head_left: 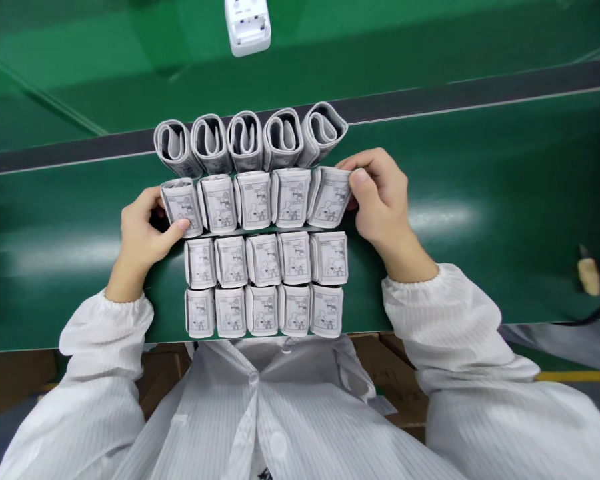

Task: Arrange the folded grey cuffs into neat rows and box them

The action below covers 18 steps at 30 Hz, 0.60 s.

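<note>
Green bench [480, 200] | cuff row [255, 199] between hands | left hand [143, 233], right hand [380, 197] pinch its ends

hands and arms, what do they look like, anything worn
Both hands, left hand and right hand, are bare: no gloves, rings or watch in view. Each arm is in a long white sleeve with fine stripes and a gathered elastic cuff, part of a buttoned white coat.
</note>
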### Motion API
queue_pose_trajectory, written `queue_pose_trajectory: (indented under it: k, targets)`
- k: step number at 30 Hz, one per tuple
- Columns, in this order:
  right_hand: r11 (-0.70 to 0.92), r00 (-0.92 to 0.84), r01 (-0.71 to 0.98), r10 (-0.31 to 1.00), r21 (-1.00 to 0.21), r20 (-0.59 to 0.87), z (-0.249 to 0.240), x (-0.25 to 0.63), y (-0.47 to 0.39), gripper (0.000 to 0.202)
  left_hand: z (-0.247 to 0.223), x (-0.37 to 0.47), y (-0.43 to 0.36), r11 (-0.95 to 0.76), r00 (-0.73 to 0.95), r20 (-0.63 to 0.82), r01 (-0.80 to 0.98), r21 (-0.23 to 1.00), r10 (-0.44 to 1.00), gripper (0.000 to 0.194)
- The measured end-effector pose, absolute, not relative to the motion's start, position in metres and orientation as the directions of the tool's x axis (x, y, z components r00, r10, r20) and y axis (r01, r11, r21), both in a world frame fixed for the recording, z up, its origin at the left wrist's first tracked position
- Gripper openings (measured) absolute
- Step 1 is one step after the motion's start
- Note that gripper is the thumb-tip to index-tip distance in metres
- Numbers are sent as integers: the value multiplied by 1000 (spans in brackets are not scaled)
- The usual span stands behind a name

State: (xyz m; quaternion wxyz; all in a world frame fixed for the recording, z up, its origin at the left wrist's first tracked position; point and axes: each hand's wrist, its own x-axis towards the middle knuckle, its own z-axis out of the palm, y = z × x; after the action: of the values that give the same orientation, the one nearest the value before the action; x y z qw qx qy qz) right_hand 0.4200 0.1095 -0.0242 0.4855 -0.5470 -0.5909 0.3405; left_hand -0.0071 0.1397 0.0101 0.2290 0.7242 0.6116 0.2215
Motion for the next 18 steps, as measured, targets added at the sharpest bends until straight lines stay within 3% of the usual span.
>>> queue_pose_trajectory:
  k: [18]
  targets:
    - [165,48,317,981,-934,190,-26,422,110,44,12,-6,140,-140,158,25,782,607,987,63]
